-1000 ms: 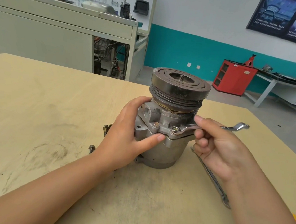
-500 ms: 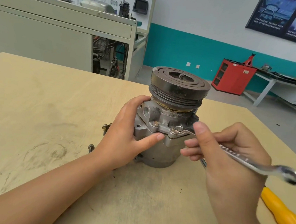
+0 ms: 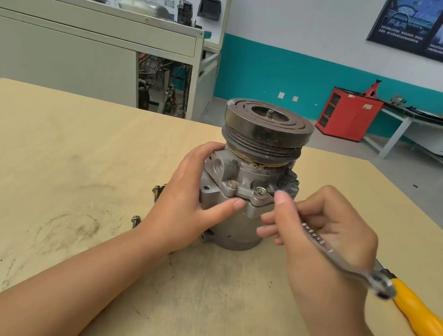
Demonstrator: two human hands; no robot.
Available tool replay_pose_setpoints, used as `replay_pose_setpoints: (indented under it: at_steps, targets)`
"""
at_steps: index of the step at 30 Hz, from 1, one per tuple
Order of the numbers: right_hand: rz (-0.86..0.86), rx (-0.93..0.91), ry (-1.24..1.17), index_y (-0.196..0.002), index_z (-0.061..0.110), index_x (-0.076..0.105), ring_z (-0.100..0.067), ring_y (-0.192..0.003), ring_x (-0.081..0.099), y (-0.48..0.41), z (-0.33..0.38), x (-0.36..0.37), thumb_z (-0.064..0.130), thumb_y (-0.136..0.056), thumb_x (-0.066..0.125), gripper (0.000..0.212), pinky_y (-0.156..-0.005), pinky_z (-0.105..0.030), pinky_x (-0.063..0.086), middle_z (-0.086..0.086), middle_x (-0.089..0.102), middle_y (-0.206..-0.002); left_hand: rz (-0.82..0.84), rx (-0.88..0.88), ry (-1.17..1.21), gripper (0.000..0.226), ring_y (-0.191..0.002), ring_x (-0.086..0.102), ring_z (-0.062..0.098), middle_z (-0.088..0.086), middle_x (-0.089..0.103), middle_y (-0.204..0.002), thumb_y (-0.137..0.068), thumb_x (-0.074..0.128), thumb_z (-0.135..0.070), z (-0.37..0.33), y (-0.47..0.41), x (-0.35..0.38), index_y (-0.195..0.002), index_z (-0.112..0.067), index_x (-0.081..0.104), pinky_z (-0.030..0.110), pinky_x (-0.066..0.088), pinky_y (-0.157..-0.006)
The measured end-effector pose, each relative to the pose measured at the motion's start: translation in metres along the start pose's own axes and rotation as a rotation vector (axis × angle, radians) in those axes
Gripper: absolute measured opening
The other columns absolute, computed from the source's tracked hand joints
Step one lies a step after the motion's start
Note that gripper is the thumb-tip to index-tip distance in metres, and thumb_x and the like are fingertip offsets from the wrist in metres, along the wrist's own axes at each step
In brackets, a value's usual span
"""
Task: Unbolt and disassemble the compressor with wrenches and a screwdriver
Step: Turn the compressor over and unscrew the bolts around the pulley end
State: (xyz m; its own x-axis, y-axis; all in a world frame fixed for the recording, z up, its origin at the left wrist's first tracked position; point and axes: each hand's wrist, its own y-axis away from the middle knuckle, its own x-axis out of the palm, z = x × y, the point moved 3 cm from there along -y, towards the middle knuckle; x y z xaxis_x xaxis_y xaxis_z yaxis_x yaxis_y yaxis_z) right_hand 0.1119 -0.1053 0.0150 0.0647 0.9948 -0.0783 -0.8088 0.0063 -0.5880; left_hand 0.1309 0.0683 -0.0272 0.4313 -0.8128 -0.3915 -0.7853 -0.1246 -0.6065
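Swung closer since a moment ago, the wrench [image 3: 346, 266] stays pinched by the right hand [image 3: 327, 232]. A teal-banded wall [image 3: 278, 73] and a red cabinet [image 3: 348, 113] back the scuffed plywood bench [image 3: 54, 151]. The compressor [image 3: 252, 176] stands upright mid-bench, with the left hand [image 3: 184, 207] and its fingers [image 3: 227, 205] gripping its body. Loose bolts [image 3: 136, 220] lie beside it.

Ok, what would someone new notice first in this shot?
The grey metal compressor with its dark grooved pulley, standing upright on the pale wooden table, the left hand gripping its side. Next, the right hand holding a silver wrench by the flange bolts, with a yellow-handled screwdriver lying to the right.
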Motion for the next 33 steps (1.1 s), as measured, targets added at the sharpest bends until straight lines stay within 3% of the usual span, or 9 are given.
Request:
replay_pose_setpoints:
  at_steps: [3,9,13,17,20,24,29,33]
  targets:
    - [0.043,0.201,-0.223,-0.062,0.007,0.047,-0.023,-0.043,0.064,-0.015,-0.002,-0.007,0.008,-0.081,0.068,0.028,-0.038,-0.019,0.044,-0.011,0.067,-0.056,-0.003,0.000,-0.007,0.068,-0.124,0.043,-0.001,-0.017,0.044,-0.132,-0.071,0.063,-0.062,0.000,0.000,0.000,-0.126,-0.060,0.022,0.021,0.039,-0.099]
    - [0.293,0.676,-0.407,-0.055,0.014,0.050,-0.008,-0.033,0.052,-0.047,-0.022,-0.014,0.020,-0.064,0.067,0.020,-0.033,-0.013,0.036,-0.006,0.060,-0.048,0.001,-0.007,-0.012,0.068,-0.125,0.041,0.000,-0.018,0.043,-0.134,-0.070,0.062,-0.063,0.000,0.000,0.000,-0.124,-0.063,0.020,0.028,0.040,-0.102]
    - [0.445,0.799,-0.378,-0.054,0.014,0.060,-0.004,-0.031,0.048,-0.067,-0.032,-0.010,0.019,-0.060,0.068,0.011,-0.031,-0.011,0.034,-0.002,0.057,-0.045,0.003,-0.006,-0.023,0.068,-0.125,0.041,-0.001,-0.018,0.042,-0.135,-0.070,0.061,-0.064,-0.001,0.000,-0.001,-0.124,-0.064,0.019,0.026,0.040,-0.102]
    - [0.517,0.828,-0.421,-0.057,0.012,0.059,-0.004,-0.029,0.044,-0.074,-0.038,-0.008,0.018,-0.061,0.066,0.010,-0.031,-0.010,0.033,-0.002,0.054,-0.043,0.012,-0.009,-0.015,0.069,-0.126,0.040,-0.002,-0.019,0.041,-0.135,-0.070,0.062,-0.064,0.000,0.001,-0.001,-0.125,-0.062,0.020,0.025,0.039,-0.101]
    - [0.451,0.747,-0.530,-0.054,0.014,0.056,-0.004,-0.031,0.045,-0.070,-0.034,-0.009,0.017,-0.065,0.065,0.014,-0.033,-0.011,0.035,-0.002,0.054,-0.046,0.008,-0.007,-0.018,0.069,-0.124,0.040,-0.005,-0.020,0.042,-0.134,-0.070,0.061,-0.064,0.000,0.001,-0.002,-0.125,-0.063,0.020,0.018,0.037,-0.099]
    - [0.197,0.460,-0.631,-0.068,0.012,0.051,-0.008,-0.035,0.050,-0.054,-0.015,-0.015,0.022,-0.071,0.061,0.014,-0.038,-0.014,0.040,-0.002,0.057,-0.048,0.004,-0.004,-0.022,0.069,-0.124,0.041,-0.004,-0.020,0.042,-0.134,-0.071,0.061,-0.064,0.000,0.000,-0.001,-0.126,-0.061,0.021,0.016,0.036,-0.098]
    - [0.079,0.017,-0.341,-0.067,0.009,0.046,-0.021,-0.040,0.062,-0.024,0.011,-0.014,0.029,-0.077,0.065,0.029,-0.040,-0.018,0.045,-0.006,0.066,-0.054,-0.001,0.005,-0.022,0.069,-0.124,0.041,-0.003,-0.018,0.043,-0.133,-0.071,0.062,-0.062,0.000,0.000,0.000,-0.126,-0.061,0.020,0.017,0.036,-0.099]
    - [0.058,-0.156,-0.124,-0.065,0.021,0.052,-0.012,-0.048,0.066,-0.008,0.008,-0.006,0.038,-0.082,0.068,0.029,-0.045,-0.022,0.050,0.003,0.069,-0.062,0.001,0.006,-0.027,0.070,-0.123,0.043,0.000,-0.016,0.045,-0.133,-0.071,0.062,-0.062,-0.001,0.000,0.000,-0.129,-0.056,0.022,0.020,0.039,-0.099]
